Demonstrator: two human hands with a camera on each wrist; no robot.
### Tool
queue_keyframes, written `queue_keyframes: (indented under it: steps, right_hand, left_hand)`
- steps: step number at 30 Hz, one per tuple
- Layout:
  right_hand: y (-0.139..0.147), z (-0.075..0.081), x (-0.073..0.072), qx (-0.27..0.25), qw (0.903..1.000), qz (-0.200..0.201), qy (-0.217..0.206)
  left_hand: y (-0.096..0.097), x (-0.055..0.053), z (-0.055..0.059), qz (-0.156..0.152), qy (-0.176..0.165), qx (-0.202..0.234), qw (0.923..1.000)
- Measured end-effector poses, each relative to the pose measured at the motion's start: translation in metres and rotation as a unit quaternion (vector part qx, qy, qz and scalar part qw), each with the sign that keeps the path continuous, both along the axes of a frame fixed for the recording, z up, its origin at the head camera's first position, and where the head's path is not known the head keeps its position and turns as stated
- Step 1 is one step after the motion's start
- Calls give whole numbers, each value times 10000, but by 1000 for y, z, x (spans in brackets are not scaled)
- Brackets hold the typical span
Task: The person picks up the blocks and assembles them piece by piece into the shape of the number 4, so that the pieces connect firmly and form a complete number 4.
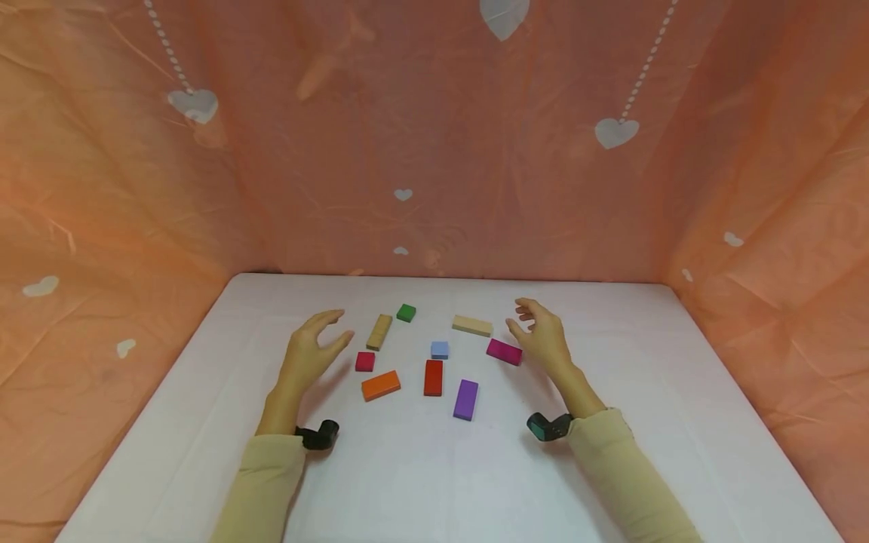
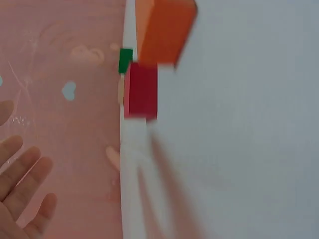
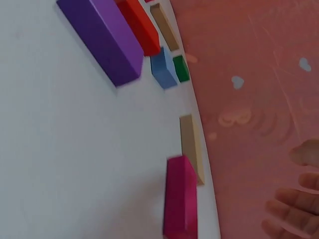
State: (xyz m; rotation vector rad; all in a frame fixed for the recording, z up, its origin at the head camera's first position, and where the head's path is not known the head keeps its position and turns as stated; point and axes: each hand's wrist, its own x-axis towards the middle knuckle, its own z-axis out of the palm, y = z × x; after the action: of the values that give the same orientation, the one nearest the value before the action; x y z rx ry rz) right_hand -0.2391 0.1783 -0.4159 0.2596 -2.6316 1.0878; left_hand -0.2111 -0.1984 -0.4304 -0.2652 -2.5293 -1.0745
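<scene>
My left hand [image 1: 308,352] hovers over the left of the table, fingers and thumb apart, holding nothing. Nearest to it are a crimson block [image 1: 364,362], an orange block [image 1: 381,385] and a light wooden block [image 1: 379,332]. On the other side my right hand [image 1: 543,333] hangs in the air with its fingers spread and nothing in them. Beside it lies a magenta block [image 1: 505,351], and a pale wooden block [image 1: 471,326] is a little farther left. Between the hands lie a red block [image 1: 433,378], a small light blue block [image 1: 440,350] and a purple block [image 1: 465,400].
A small green block [image 1: 406,313] lies toward the back of the white table [image 1: 407,483]. Pinkish-orange cloth [image 1: 434,151] with pale hearts rises behind the table and along both sides. Each wrist wears a black camera, one of them the left camera [image 1: 319,435].
</scene>
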Motion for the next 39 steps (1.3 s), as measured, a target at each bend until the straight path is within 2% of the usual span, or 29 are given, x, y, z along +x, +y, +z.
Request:
queue_keyframes:
  steps: [4,11,18,21,28,33,39]
  right_hand:
    - [-16,-7,0,-297,9991,276,89]
    - [-38,-16,-5,-742,9960,492,-27]
    - [-60,-21,-11,-1168,9904,740,-60]
    - [-68,-22,-13,-1331,9877,810,-154]
    - [-85,-32,-22,-1412,9843,887,-569]
    - [-96,-35,-29,-1448,9815,946,-822]
    - [-108,-37,-41,-1407,9790,1012,-1072]
  left_hand:
    - [10,-1,-3,-123,-344,504,9981]
    - [18,-7,-14,-163,-841,816,9930]
    - [23,-15,-24,-76,-920,1195,9885]
    - [25,-18,-26,-43,-1119,1373,9842]
    - [30,-24,-31,220,-1492,1415,9784]
    - [32,-27,-33,279,-1719,1398,9747]
    - [34,-32,-34,356,-2046,1573,9655]
